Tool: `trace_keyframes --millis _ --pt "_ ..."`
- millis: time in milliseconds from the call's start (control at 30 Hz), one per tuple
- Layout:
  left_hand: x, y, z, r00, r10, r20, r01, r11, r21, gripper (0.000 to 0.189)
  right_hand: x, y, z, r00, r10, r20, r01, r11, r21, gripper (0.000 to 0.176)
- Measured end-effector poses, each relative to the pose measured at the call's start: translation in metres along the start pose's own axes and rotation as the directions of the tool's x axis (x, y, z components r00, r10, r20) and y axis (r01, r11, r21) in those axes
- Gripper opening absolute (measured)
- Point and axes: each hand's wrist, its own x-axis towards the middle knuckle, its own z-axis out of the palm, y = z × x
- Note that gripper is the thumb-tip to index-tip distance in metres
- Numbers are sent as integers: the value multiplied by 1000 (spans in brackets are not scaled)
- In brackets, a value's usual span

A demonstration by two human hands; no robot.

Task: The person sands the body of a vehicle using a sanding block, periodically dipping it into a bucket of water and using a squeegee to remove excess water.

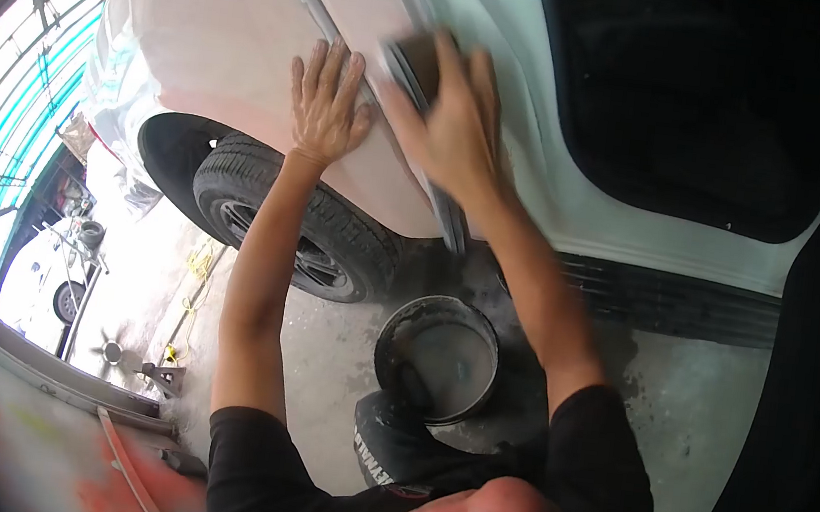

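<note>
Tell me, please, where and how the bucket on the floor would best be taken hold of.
Probably by opposite sides of the rim, left and right, coming from above: the bucket stands upright, its round mouth open, and no handle shows. The cloudy liquid inside suggests keeping it level. The trouser leg overlaps its near edge in view.

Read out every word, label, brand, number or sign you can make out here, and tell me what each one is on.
"ETNA": white letters on the dark trouser leg; the letters around them are unclear.
Small red-and-white mark on the dark clothing: too small to read.
Tyre: no lettering legible.
Dark block in the right hand: blurred, nothing readable.
</note>
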Motion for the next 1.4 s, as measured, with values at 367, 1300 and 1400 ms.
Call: trace_keyframes --millis 367,1300,1400 --pt "0 3 -2 1000 -20 -11 20 999 -29 69 -14 16 -9 997 -56 47 58 998 -36 69" --pt "1 3 -6 999 -31 9 31 998 -54 70 160 -53 24 986 -44 159 49 998 -29 74" --pt "2 5 -8 999 -33 29 35 998 -44 70 140 -57 11 990 -17 141 34 992 -124 74"
